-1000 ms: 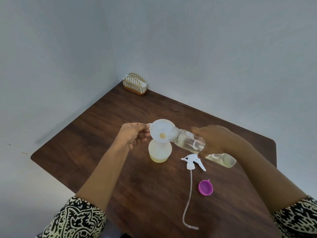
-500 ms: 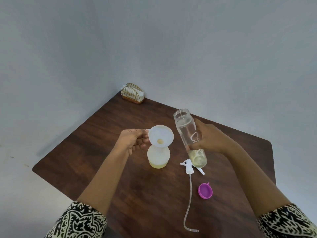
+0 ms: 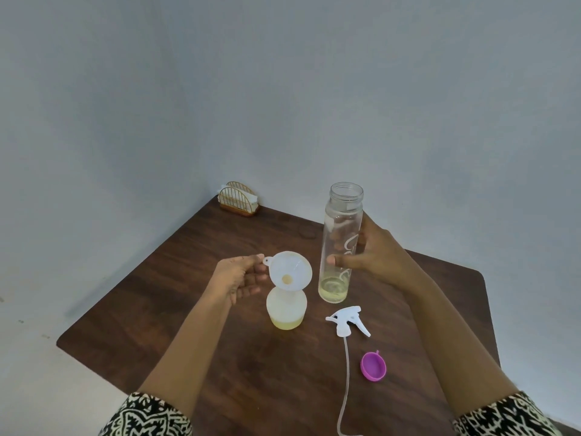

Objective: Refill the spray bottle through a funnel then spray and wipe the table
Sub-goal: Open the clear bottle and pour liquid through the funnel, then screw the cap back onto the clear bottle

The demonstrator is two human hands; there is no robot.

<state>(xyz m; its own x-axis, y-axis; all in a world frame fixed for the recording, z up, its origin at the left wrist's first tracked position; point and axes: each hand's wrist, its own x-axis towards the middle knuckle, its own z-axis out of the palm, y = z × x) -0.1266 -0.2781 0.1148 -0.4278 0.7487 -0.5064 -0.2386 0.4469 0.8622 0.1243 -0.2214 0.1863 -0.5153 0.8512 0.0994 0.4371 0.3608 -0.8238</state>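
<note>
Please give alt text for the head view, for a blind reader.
The right hand holds a nearly empty clear bottle upright; the left hand pinches the funnel standing in the spray bottle. A spray head and purple cap lie on the table.

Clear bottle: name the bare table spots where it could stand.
Bare wood: between the napkin holder and the funnel; the left corner of the table beyond the left hand; the near middle, left of the dip tube. Crowded: around the spray bottle, trigger head and purple cap.

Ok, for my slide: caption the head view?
Left hand pinches the funnel on the spray bottle; right hand holds a nearly empty clear bottle upright.
</note>
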